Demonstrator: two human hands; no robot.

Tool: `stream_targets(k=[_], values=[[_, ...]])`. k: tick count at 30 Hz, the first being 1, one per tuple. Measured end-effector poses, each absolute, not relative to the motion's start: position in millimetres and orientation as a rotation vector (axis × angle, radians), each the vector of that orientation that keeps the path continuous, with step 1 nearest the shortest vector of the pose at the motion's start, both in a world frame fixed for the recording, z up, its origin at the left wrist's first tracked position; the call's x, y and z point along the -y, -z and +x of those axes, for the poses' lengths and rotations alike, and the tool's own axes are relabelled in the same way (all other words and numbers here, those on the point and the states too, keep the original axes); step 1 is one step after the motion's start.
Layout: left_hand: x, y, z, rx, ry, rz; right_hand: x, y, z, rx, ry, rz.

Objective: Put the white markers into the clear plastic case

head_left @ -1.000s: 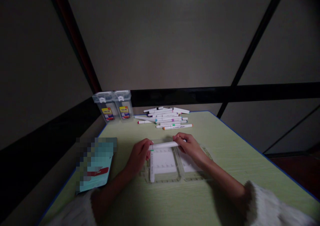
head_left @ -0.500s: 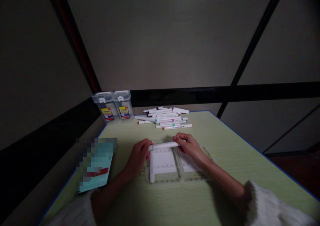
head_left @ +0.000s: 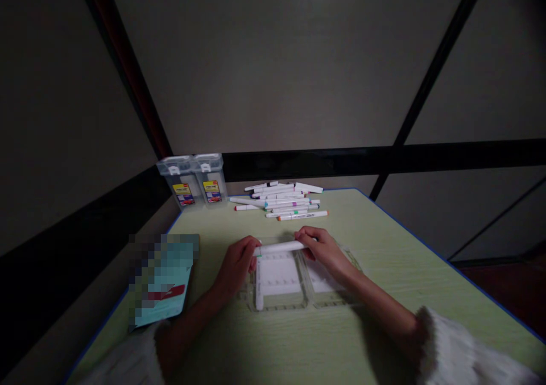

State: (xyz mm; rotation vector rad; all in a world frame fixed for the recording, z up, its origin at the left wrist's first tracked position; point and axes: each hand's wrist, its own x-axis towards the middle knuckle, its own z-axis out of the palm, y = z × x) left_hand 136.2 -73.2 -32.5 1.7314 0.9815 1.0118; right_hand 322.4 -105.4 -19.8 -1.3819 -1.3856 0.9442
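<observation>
A white marker [head_left: 279, 249] lies level between my two hands, above a clear plastic tray [head_left: 279, 306]. My left hand [head_left: 236, 261] pinches its left end, where a thin green line shows. Round the right end close the fingers of my right hand [head_left: 322, 248]. Another white marker [head_left: 259, 288] stands lengthwise along the left side of the tray. White paper [head_left: 279, 274] with faint print shows in the tray's left part. My right hand and forearm cover some of the tray's right part.
Several white markers [head_left: 294, 203] with coloured ends are heaped at the table's far edge. Two clear lidded boxes [head_left: 209, 180] with yellow labels stand at the back left. A partly blurred teal flat item [head_left: 170, 282] lies left on the light green table [head_left: 405, 294]. Walls rise behind.
</observation>
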Motion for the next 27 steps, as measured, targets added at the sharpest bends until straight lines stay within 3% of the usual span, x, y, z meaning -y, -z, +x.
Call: stream_targets(k=[27], values=[[68.9, 37.4, 136.0, -0.972, -1.005, 1.744, 105.9, 21.2, 322.0, 1.386, -0.923, -1.392]])
